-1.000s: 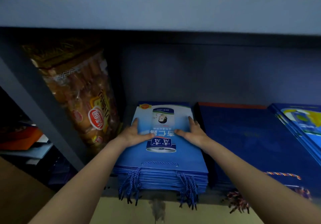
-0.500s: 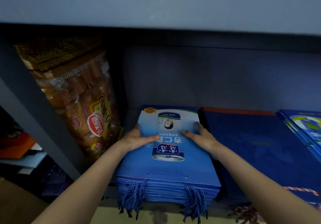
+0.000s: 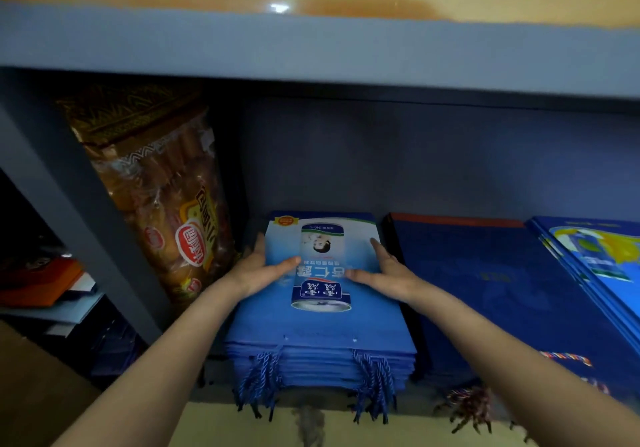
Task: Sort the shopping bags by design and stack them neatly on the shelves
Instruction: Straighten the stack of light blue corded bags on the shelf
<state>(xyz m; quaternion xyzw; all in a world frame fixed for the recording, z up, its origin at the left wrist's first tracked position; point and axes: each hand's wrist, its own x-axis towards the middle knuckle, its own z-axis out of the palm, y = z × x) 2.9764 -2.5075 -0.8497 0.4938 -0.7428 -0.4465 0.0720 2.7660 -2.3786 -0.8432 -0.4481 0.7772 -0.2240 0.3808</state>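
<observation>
Stack of blue shopping bags (image 3: 320,328) at lower centre of frame, lying flat on the shelf (image 3: 311,49). Left hand (image 3: 258,271) and right hand (image 3: 389,271) rest on top, fingers straight, thumbs pointing inward.

Stack of light-blue shopping bags (image 3: 320,328) lies flat on the grey shelf (image 3: 311,48) bay, rope handles hanging over the front edge. Left hand (image 3: 258,270) and right hand (image 3: 389,273) rest on its top bag, fingers straight, thumbs inward. Snack packet (image 3: 162,200) leans at left; dark-blue bag pile (image 3: 502,290) just beside, right
</observation>
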